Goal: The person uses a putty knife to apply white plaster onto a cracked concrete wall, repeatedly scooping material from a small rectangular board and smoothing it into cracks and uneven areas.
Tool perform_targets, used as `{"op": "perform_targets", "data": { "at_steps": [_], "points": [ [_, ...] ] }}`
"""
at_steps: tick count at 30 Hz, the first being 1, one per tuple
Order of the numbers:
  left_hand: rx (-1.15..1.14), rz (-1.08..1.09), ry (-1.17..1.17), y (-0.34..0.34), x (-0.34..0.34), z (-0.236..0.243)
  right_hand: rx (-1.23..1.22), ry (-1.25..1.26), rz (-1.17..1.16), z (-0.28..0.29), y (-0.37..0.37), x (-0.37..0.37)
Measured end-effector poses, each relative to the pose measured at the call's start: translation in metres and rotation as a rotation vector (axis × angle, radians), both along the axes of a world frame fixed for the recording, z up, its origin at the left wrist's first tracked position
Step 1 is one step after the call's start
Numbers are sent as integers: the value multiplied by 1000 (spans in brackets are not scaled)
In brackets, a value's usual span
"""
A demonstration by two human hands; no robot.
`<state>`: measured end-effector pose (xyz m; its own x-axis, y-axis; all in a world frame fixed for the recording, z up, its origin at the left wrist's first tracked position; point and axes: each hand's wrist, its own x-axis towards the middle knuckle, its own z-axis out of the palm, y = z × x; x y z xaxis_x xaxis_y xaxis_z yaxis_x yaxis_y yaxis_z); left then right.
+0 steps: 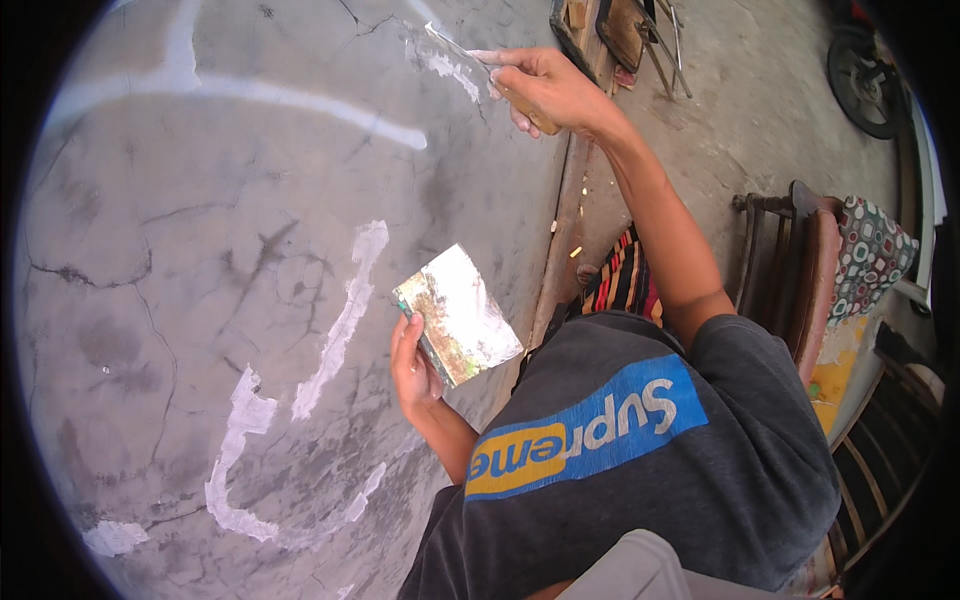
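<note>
My right hand (548, 88) grips a putty knife (537, 112) by its wooden handle, fingers wrapped round it. Its thin blade points up and left against the cracked grey wall (300, 180), beside a small fresh white patch of filler (455, 75). Lower down, my left hand (415, 368) holds a flat rectangular board (445, 360) by its edge, thumb on top. White paste (470, 305) covers much of the board's face; the rest is stained brown and green. Traces of white show on my right fingers.
Longer white filler strips (345, 310) run down the wall over its cracks. At right stands a wooden chair (800, 270) with a patterned cloth (868, 258) over it. Chair parts (625, 40) lie at the top, and a wheel (862, 85) shows at upper right.
</note>
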<state>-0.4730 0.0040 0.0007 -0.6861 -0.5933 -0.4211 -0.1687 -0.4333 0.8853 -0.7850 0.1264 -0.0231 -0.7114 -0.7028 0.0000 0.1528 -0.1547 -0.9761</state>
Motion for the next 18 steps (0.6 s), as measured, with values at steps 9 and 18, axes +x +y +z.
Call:
{"op": "perform_targets", "data": {
  "at_steps": [9,18],
  "points": [
    [2,35,-23,3,11,0,107,332,-253,28,-42,26],
    [20,13,-16,2,9,-5,-73,689,-328,5,-63,64]
  ]
}}
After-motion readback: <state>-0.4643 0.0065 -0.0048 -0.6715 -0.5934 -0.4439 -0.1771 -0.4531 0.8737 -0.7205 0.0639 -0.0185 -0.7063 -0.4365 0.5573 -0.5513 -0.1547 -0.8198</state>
